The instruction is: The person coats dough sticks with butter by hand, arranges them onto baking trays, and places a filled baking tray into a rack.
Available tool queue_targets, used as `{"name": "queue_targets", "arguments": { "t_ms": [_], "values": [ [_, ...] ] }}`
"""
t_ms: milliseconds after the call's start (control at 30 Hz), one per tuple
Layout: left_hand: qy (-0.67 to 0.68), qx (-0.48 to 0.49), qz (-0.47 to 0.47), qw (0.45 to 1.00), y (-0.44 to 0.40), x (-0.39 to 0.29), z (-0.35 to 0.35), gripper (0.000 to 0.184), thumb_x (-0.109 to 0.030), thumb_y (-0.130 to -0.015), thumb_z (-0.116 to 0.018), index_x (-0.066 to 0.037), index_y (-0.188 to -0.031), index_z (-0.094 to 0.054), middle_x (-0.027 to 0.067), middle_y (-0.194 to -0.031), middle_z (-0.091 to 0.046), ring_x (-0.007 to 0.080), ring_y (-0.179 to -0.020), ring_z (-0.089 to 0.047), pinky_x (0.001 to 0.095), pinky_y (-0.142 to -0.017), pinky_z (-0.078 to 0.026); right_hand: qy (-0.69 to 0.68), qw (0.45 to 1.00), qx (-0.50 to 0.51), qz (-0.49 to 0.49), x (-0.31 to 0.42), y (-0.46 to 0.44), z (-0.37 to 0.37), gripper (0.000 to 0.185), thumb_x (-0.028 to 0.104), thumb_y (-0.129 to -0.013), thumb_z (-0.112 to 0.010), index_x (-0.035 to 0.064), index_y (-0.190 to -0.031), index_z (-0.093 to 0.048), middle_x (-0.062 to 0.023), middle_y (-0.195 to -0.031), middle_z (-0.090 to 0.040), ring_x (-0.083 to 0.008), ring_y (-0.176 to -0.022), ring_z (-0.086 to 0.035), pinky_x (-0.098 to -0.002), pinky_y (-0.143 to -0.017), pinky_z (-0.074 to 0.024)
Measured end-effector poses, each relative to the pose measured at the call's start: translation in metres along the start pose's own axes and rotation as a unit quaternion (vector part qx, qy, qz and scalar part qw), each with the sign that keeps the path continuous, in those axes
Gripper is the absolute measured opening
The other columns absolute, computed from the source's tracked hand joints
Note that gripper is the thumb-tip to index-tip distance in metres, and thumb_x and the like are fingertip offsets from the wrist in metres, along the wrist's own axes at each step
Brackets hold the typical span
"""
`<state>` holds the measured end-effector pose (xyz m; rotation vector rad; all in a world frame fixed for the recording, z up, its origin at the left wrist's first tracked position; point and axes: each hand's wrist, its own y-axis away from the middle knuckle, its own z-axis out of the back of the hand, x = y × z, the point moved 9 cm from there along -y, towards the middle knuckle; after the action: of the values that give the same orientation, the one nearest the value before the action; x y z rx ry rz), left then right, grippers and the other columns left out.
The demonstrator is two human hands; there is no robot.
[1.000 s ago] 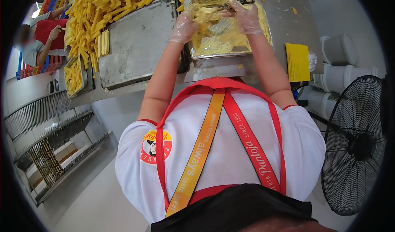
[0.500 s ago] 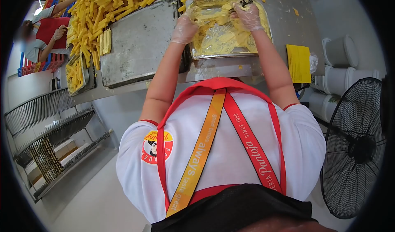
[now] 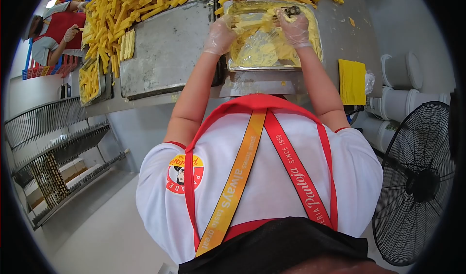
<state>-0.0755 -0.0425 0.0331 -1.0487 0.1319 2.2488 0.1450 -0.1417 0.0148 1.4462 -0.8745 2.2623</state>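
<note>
Compared with the earlier frame, the right hand and the dark tool are nearer the wearer, within the upper right of the pan. The pan sits at upper centre of the frame, flat on the table, directly ahead of the wearer; this position apparently keeps its full width within reach of both arms. It contains yellow spread.

Right hand: fingers closed around the dark tool, probably for control over the spread. Left hand: fingers bent at the pan's left rim, possibly to steady it; whether they grip the rim cannot be determined. Both hands are gloved, presumably to keep skin off the spread.

A dark-edged tray lies just left of the pan, apparently for short transfers. Yellow sticks are heaped along the top and upper left, beyond both vessels, which likely leaves the near side accessible.
</note>
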Motion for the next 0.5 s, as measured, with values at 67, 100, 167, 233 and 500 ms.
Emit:
{"name": "queue_targets", "arguments": {
  "t_ms": [67,100,167,233,500],
  "values": [
    [-0.041,0.021,-0.090,0.995,-0.002,-0.006,-0.005,0.025,-0.016,-0.083,-0.068,-0.005,-0.105,-0.068,0.0190,-0.089,-0.069,0.0359,-0.080,-0.065,0.0412,-0.072,-0.052,-0.372,0.924,-0.001,-0.090,-0.001,-0.001,-0.010,0.031,0.016,-0.086,-0.072,-0.0078,-0.104,-0.063,-0.0154,-0.080,-0.070,-0.0218,-0.064,-0.071,-0.0317,-0.057,-0.0580],
    [-0.062,0.032,-0.135,0.988,0.000,-0.007,-0.009,0.025,-0.016,-0.085,-0.067,-0.005,-0.107,-0.066,0.0186,-0.089,-0.068,0.0361,-0.080,-0.065,0.0415,-0.072,-0.052,-0.357,0.928,0.007,-0.104,-0.003,-0.004,-0.011,0.031,0.016,-0.086,-0.072,-0.0077,-0.104,-0.062,-0.0155,-0.081,-0.070,-0.0218,-0.063,-0.071,-0.0318,-0.057,-0.0580],
    [-0.071,0.028,-0.215,0.974,0.012,-0.009,-0.010,0.025,-0.013,-0.086,-0.064,-0.005,-0.110,-0.064,0.0188,-0.088,-0.067,0.0372,-0.082,-0.064,0.0424,-0.072,-0.052,-0.325,0.936,0.023,-0.132,-0.011,-0.013,-0.015,0.032,0.017,-0.087,-0.072,-0.0077,-0.104,-0.061,-0.0157,-0.083,-0.070,-0.0220,-0.062,-0.071,-0.0320,-0.056,-0.0581],
    [-0.015,0.046,-0.223,0.974,0.015,-0.007,-0.011,0.025,-0.011,-0.086,-0.063,-0.006,-0.111,-0.062,0.0192,-0.088,-0.066,0.0381,-0.084,-0.063,0.0428,-0.073,-0.051,-0.027,0.994,0.021,-0.102,-0.046,-0.026,-0.007,0.027,0.014,-0.089,-0.069,-0.0060,-0.104,-0.060,-0.0154,-0.085,-0.070,-0.0228,-0.063,-0.071,-0.0331,-0.056,-0.0593],
    [-0.025,0.016,-0.148,0.988,0.007,-0.011,-0.006,0.022,-0.015,-0.077,-0.070,-0.005,-0.097,-0.069,0.0207,-0.094,-0.067,0.0393,-0.089,-0.063,0.0444,-0.075,-0.050,-0.331,0.930,0.099,-0.127,0.027,-0.011,-0.026,0.021,0.013,-0.088,-0.071,-0.0029,-0.097,-0.060,-0.0131,-0.087,-0.070,-0.0212,-0.062,-0.070,-0.0318,-0.055,-0.0602]
  ]
}}
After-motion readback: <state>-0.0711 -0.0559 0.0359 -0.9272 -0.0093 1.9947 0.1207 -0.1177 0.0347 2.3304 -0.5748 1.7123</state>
